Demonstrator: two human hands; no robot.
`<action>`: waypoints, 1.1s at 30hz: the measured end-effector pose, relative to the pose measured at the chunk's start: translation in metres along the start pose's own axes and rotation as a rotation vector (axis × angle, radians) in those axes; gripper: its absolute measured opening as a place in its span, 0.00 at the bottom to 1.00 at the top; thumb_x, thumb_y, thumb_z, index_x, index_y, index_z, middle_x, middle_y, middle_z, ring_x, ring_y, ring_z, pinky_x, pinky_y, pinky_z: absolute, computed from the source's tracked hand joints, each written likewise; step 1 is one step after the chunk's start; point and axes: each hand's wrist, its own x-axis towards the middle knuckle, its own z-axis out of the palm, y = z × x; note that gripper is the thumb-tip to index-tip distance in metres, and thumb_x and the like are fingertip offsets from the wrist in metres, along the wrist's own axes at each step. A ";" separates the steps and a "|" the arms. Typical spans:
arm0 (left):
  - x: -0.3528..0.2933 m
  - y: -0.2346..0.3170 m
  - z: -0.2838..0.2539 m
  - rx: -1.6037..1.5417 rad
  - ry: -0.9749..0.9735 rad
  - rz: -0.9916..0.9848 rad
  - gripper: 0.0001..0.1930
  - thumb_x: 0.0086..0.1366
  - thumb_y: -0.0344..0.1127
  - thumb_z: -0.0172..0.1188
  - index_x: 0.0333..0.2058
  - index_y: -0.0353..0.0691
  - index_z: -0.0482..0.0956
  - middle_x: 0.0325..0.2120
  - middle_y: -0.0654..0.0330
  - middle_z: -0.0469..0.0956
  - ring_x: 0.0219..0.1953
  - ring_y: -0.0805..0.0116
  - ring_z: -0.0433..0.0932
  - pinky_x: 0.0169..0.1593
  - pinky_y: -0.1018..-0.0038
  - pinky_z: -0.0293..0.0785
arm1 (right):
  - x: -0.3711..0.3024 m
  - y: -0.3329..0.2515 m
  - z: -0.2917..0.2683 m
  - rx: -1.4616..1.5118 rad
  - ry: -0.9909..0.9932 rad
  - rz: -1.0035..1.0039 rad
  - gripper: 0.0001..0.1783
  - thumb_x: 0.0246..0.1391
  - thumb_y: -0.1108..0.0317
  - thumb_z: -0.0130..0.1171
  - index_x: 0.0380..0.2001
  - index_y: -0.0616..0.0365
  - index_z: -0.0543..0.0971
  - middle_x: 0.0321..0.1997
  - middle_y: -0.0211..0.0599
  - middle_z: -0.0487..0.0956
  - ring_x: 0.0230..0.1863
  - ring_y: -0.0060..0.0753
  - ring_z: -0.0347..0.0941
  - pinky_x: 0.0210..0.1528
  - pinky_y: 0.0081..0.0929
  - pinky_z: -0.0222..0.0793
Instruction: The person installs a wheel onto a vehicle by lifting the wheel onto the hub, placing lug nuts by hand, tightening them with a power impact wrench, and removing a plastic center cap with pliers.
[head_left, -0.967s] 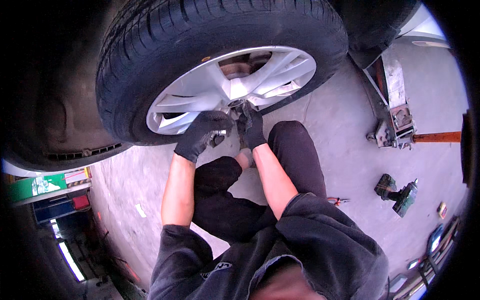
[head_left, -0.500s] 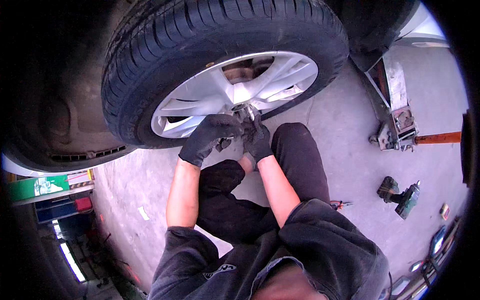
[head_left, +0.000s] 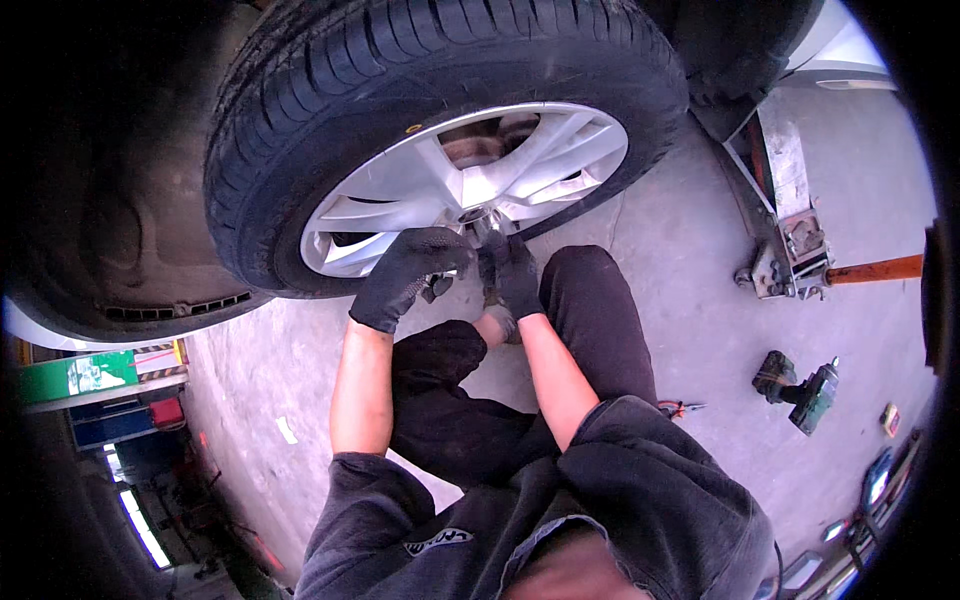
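A car wheel with a black tyre (head_left: 250,180) and a silver spoked rim (head_left: 400,212) fills the upper middle. My left hand (head_left: 408,275), in a black dotted work glove, is curled closed below the hub. Small dark pieces (head_left: 436,288) show at its fingers, too small to name. My right hand (head_left: 516,278), gloved alike, reaches up to the hub centre, its fingers pressed together at a shiny metal piece (head_left: 488,225). Whether that piece is loose or part of the hub, I cannot tell. Both hands are close together, just in front of the rim.
At the right stands a floor jack (head_left: 795,240) with an orange handle (head_left: 875,270). A green cordless power tool (head_left: 815,400) and orange-handled pliers (head_left: 680,408) lie on the floor. My bent knees (head_left: 595,300) are below the wheel. Dark bodywork (head_left: 130,240) hangs at the left.
My right hand has shifted slightly at the hub, its fingers now less spread. My left hand has moved a little to the left. The view has shifted slightly.
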 end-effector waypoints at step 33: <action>-0.009 0.028 0.015 -0.036 0.017 -0.020 0.08 0.58 0.34 0.59 0.33 0.35 0.78 0.19 0.64 0.76 0.14 0.82 0.67 0.14 0.84 0.56 | 0.006 0.042 0.008 -0.261 -0.012 -0.271 0.19 0.56 0.62 0.49 0.49 0.56 0.68 0.27 0.46 0.76 0.29 0.48 0.74 0.31 0.42 0.67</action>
